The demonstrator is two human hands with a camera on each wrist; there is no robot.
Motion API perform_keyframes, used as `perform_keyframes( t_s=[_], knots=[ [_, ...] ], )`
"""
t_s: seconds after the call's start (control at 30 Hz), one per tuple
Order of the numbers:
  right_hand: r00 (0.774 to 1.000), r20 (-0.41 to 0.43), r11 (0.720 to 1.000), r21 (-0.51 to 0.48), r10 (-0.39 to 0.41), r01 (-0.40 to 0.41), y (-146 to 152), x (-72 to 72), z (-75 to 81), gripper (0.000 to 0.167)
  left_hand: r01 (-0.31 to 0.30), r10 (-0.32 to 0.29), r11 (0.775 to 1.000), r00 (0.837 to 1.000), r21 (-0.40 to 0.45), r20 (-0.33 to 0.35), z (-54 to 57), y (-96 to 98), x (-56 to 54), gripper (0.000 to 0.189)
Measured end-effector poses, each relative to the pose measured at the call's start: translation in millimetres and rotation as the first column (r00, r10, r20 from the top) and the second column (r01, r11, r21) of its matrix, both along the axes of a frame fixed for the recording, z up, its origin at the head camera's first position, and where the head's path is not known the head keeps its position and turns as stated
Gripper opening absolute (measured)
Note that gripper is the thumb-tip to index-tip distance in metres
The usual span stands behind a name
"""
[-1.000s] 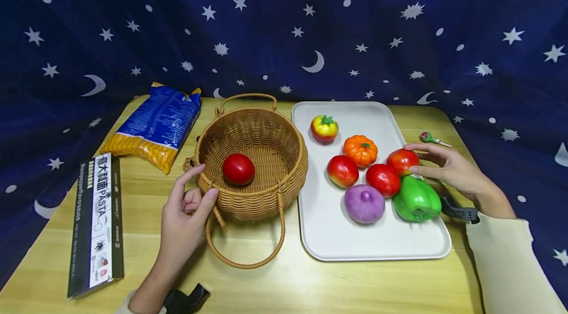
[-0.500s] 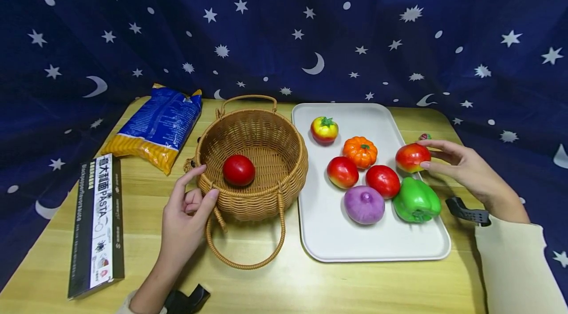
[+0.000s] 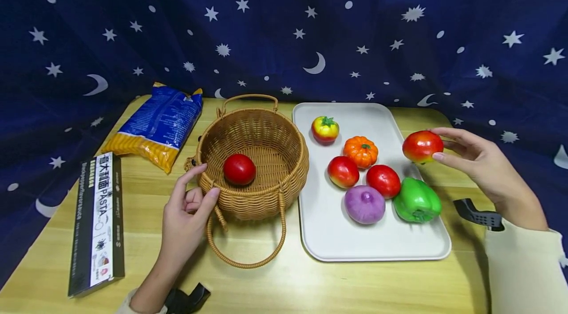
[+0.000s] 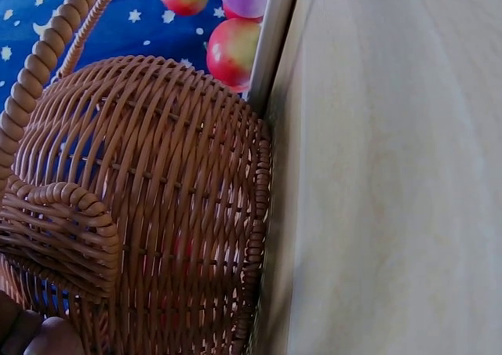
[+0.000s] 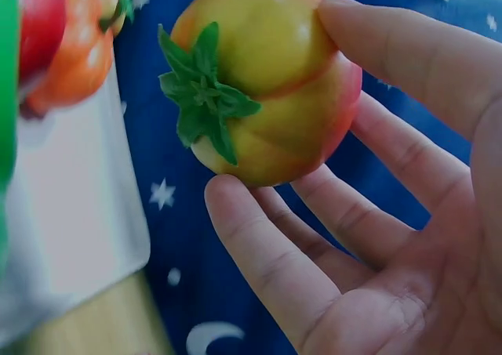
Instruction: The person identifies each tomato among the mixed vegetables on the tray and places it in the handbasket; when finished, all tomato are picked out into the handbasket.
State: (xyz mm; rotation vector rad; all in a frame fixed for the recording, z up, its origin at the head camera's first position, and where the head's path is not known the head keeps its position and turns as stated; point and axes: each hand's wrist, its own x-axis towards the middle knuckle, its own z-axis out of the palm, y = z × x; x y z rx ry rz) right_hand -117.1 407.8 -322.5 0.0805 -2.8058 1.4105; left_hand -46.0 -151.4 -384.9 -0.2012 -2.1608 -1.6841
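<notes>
My right hand (image 3: pixel 492 171) pinches a toy tomato (image 3: pixel 422 146) between thumb and fingertips, just above the tray's right edge. In the right wrist view the tomato's yellow underside (image 5: pixel 274 96) and green leafy top show. At the near left rim of the wicker basket (image 3: pixel 250 205), my left hand (image 3: pixel 184 210) holds on with thumb and index finger, the other fingers curled. A smooth red oval toy (image 3: pixel 239 169) lies inside the basket. Only dark fingertips (image 4: pixel 55 338) of the left hand appear in the left wrist view, beside the basket's woven wall.
The white tray (image 3: pixel 346 245) bears a red-yellow tomato (image 3: pixel 325 130), an orange pumpkin (image 3: pixel 360 152), two red tomato-like toys, a purple onion-like toy (image 3: pixel 365 204) and a green bell pepper (image 3: pixel 417 200). At left lie a pasta box (image 3: pixel 96 225) and a blue-yellow bag (image 3: pixel 157 124).
My right hand has lifted the tomato off the tray, from beside the green pepper, and carried it up and to the right. My left hand stays at the basket rim.
</notes>
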Motion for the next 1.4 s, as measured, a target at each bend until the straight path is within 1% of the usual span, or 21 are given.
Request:
perform_keyframes(
  t_s=[0.13,0.33,0.43,0.53,0.57,0.63,0.7,0.8,0.87,0.93,0.97,1.03,1.1,1.2,1.3,1.33,1.4],
  knots=[
    [0.999,-0.026,1.0,-0.008,0.022,-0.022,-17.6,3.7,11.7,0.058,-0.009,0.009,1.0,1.0,-0.007,-0.009,1.3,-1.2,-0.3,0.053],
    [0.99,-0.082,0.991,-0.054,0.114,-0.118,-46.3,8.8,25.6,0.06,-0.01,0.01,1.0,1.0,0.008,-0.016,1.8,0.3,0.6,0.054],
    [0.987,-0.082,0.989,-0.049,0.136,-0.14,-60.3,8.5,34.1,0.059,-0.004,0.004,1.0,1.0,0.013,-0.007,0.5,2.4,0.2,0.054],
    [0.984,-0.076,0.986,-0.021,0.162,-0.164,-77.5,5.6,43.4,0.058,-0.006,0.006,1.0,1.0,0.012,0.002,-1.4,3.3,-0.2,0.053],
    [0.981,-0.072,0.983,-0.024,0.182,-0.184,-84.0,4.2,46.0,0.058,-0.007,0.007,1.0,1.0,0.011,0.001,-1.7,3.1,-0.2,0.054],
    [0.966,-0.078,0.967,-0.048,0.247,-0.251,-97.5,1.2,48.9,0.058,-0.012,0.012,1.0,1.0,0.005,-0.004,-2.1,2.7,-0.4,0.054],
    [0.945,-0.074,0.943,-0.07,0.319,-0.324,-110.6,-0.6,50.9,0.058,-0.012,0.012,1.0,1.0,-0.001,-0.01,-2.1,2.2,-0.5,0.054],
    [0.9,-0.065,0.896,-0.085,0.431,-0.435,-127.6,-1.8,52.9,0.058,-0.01,0.01,1.0,1.0,-0.004,-0.022,-1.8,1.9,-0.9,0.055],
    [0.873,-0.063,0.872,-0.051,0.483,-0.486,-137.6,-1.7,55.9,0.057,-0.005,0.005,1.0,1.0,0.001,-0.026,-1.2,1.6,-1.0,0.056],
    [0.857,-0.063,0.859,-0.012,0.511,-0.512,-146.8,-2.1,59.4,0.056,-0.003,0.003,1.0,1.0,0.004,-0.029,-1.0,1.4,-1.3,0.057],
    [0.853,-0.065,0.855,0.007,0.517,-0.518,-151.2,-2.7,61.3,0.056,-0.002,0.003,1.0,1.0,0.005,-0.03,-1.0,1.4,-1.5,0.057],
    [0.853,-0.07,0.856,0.03,0.517,-0.516,-159.7,-4.2,64.9,0.056,-0.002,0.002,1.0,1.0,0.007,-0.03,-0.8,1.5,-1.5,0.057],
    [0.857,-0.07,0.859,0.024,0.511,-0.511,-168.1,-6.0,67.6,0.056,-0.003,0.003,1.0,1.0,0.006,-0.029,-1.1,1.5,-1.6,0.057],
    [0.844,-0.088,0.848,0.01,0.529,-0.53,-180.1,-9.0,69.9,0.056,-0.007,0.007,1.0,0.999,-0.001,-0.033,-1.3,1.5,-1.7,0.058],
    [0.818,-0.11,0.825,0.033,0.565,-0.565,-190.8,-12.0,72.1,0.055,-0.011,0.011,1.0,0.999,-0.006,-0.035,-1.1,1.4,-1.7,0.058],
    [0.806,-0.116,0.813,0.043,0.581,-0.58,-194.3,-13.7,73.2,0.054,-0.012,0.012,1.0,0.999,-0.008,-0.034,-1.1,1.3,-1.7,0.058],
    [0.787,-0.115,0.795,0.061,0.606,-0.604,-201.2,-17.3,76.0,0.054,-0.012,0.012,1.0,0.999,-0.005,-0.03,-0.7,1.2,-1.6,0.059]
  ],
)
